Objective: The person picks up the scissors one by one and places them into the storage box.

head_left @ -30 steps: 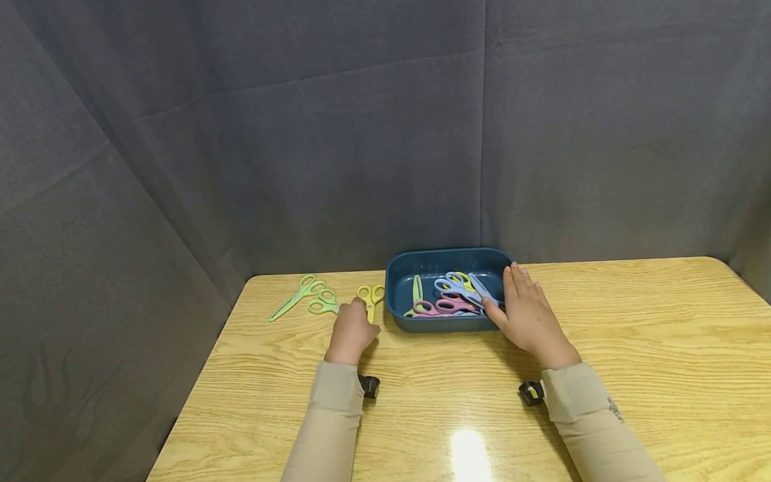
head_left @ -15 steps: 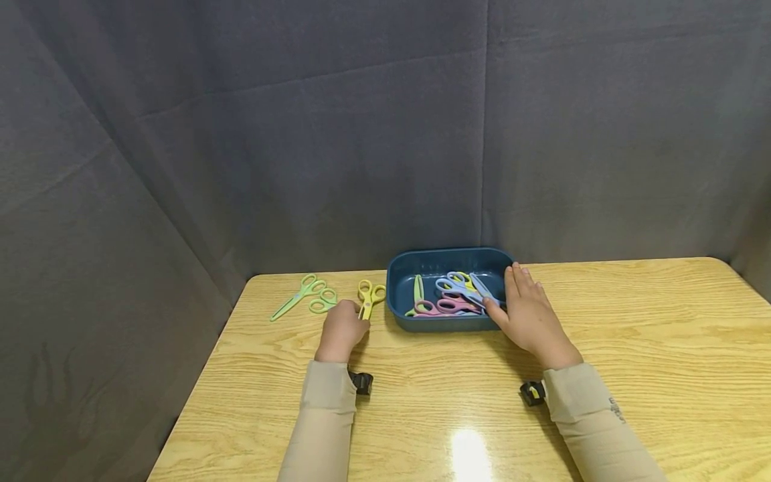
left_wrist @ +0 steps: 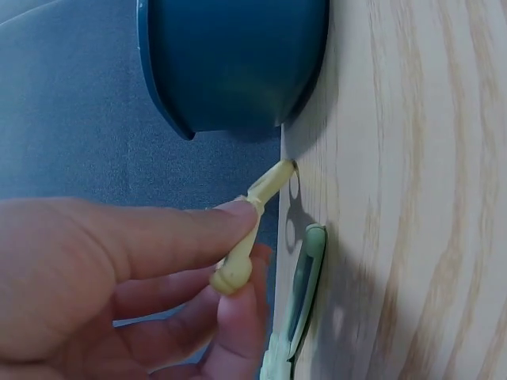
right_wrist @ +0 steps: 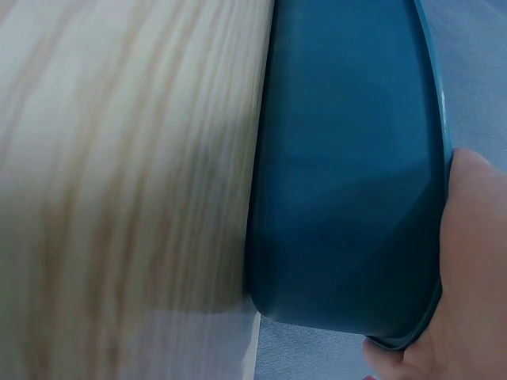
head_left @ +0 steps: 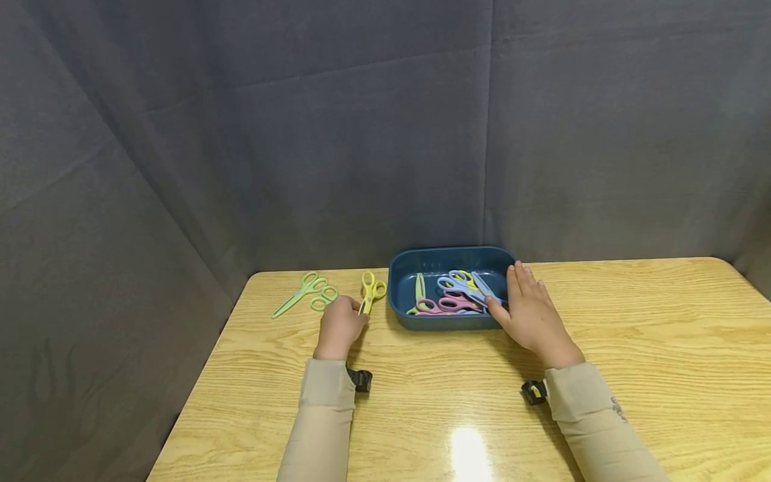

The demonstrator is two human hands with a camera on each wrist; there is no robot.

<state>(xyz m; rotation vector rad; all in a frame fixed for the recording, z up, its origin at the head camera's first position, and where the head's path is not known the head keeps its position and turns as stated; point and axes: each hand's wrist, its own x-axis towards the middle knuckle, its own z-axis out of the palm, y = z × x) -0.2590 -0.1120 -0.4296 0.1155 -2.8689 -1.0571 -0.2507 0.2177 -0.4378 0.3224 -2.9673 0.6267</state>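
My left hand [head_left: 340, 328] pinches a pair of yellow scissors [head_left: 369, 298] between thumb and fingers, with the handle loops pointing away from me. In the left wrist view these yellow scissors [left_wrist: 271, 182] are tilted, one end close over the table and casting a shadow. Just left of that hand lie two pairs of green scissors [head_left: 295, 299], one partly covered by it. My right hand [head_left: 533, 321] rests on the right end of a dark blue bin [head_left: 448, 323], fingers straight along the rim and thumb over the front corner. Several blue, pink, green and yellow scissors [head_left: 448, 304] lie inside.
The wooden table [head_left: 421, 415] ends at a dark grey cloth [head_left: 361, 147] behind the bin, with more cloth at the left side. A black wrist camera [head_left: 361, 381] sits under the left cuff, another wrist camera [head_left: 533, 392] beside the right cuff.
My left hand has shifted left and now holds the yellow scissors, whose handles have tilted and moved slightly away from me. The right hand keeps its place on the bin.
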